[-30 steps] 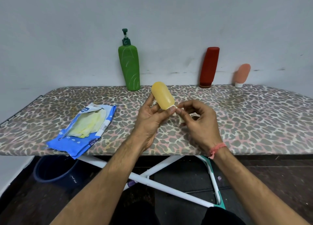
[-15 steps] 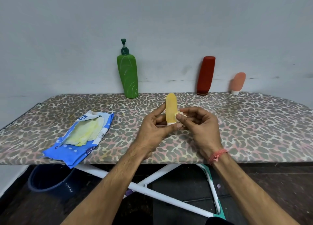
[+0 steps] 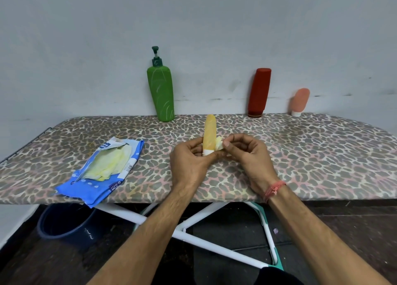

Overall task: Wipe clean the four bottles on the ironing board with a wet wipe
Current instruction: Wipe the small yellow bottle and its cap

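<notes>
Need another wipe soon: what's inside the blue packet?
The blue packet lies torn open on the ironing board, showing pale yellow wipes. How many remain underneath is hidden.

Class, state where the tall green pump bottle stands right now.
In the head view, the tall green pump bottle stands at the far edge of the leopard-print ironing board, against the wall, left of the dark red bottle.

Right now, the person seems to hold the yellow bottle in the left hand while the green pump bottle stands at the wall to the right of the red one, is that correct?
Not quite: in the head view the green pump bottle stands left of the red bottle. The left hand does hold the yellow bottle.
</notes>
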